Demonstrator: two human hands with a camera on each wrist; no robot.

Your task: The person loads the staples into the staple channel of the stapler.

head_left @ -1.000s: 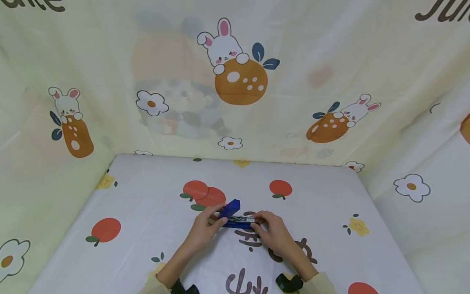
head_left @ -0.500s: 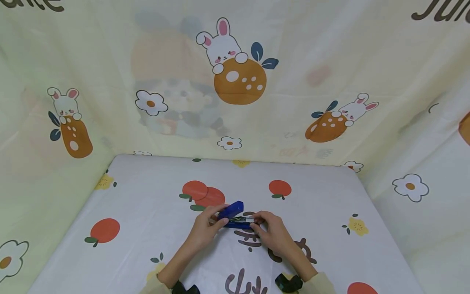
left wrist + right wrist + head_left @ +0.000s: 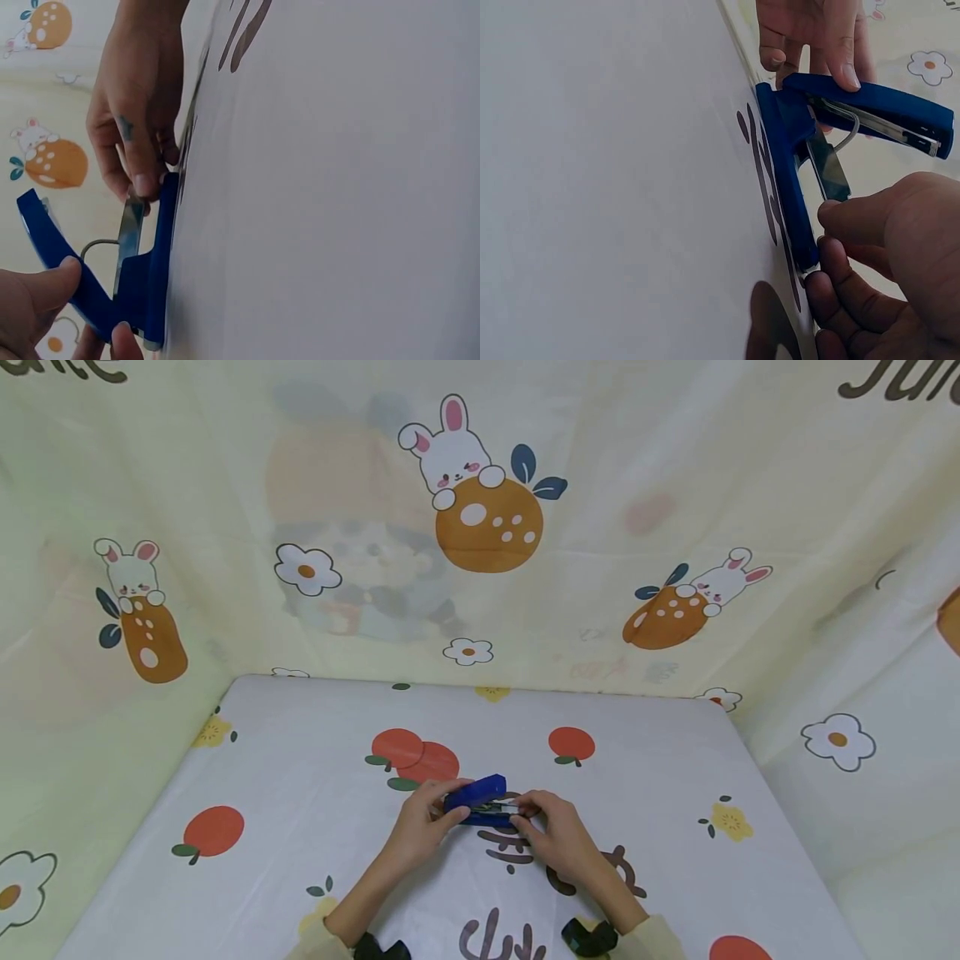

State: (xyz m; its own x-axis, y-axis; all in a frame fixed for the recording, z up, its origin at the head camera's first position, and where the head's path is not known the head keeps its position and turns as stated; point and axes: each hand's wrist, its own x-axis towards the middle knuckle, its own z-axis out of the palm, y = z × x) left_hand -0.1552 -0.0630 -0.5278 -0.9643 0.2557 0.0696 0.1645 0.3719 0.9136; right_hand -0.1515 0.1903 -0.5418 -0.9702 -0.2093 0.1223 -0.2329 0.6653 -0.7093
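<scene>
A blue stapler lies on its base on the table, its top cover swung up from the metal magazine. My left hand grips the stapler at its hinge end, thumb against the cover. At the other end, my right hand pinches the tip of the magazine between thumb and finger, with other fingers by the front of the base. A curved wire links cover and magazine. In the right wrist view the magazine also stands raised at an angle from the base.
The white tablecloth has printed red fruit, yellow flowers and dark lettering. A pale curtain with rabbit prints closes off the back and both sides. A black device sits at each wrist.
The stapler's top cover has tipped down and to the right under my left hand, closer to the magazine. My right hand has stayed at the front end.
</scene>
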